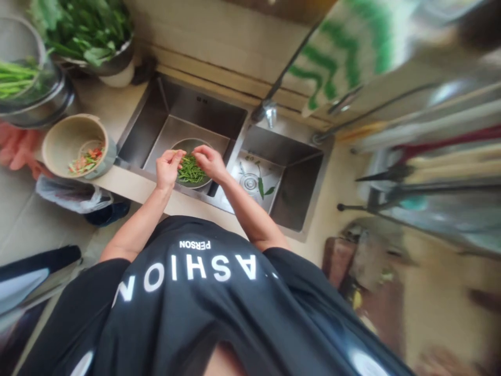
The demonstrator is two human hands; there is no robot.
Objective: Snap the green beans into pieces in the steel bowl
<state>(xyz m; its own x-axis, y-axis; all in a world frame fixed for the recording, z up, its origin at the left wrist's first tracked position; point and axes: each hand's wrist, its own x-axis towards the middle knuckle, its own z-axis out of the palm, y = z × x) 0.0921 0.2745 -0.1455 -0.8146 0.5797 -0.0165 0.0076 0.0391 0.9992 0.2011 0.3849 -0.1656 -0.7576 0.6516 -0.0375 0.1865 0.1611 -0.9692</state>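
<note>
Over a round bowl (208, 148) in the left sink basin, both hands are raised close together with bent fingers. My left hand (168, 164) is closed in a pinch at the bowl's left side. My right hand (212, 162) pinches in the same way at its right side, a small gap between the two. Whatever the fingertips hold is too small to make out. Cut green vegetable pieces (191, 171), thin and short, fill the bowl below them.
The right basin (293, 180) holds loose green leaves (261, 187) by its drain. A faucet (270, 110) rises behind the divider. On the left stand a beige pot (55, 146) with red and green scraps, and containers of leafy greens (94, 39). A cutting board (381, 297) lies right.
</note>
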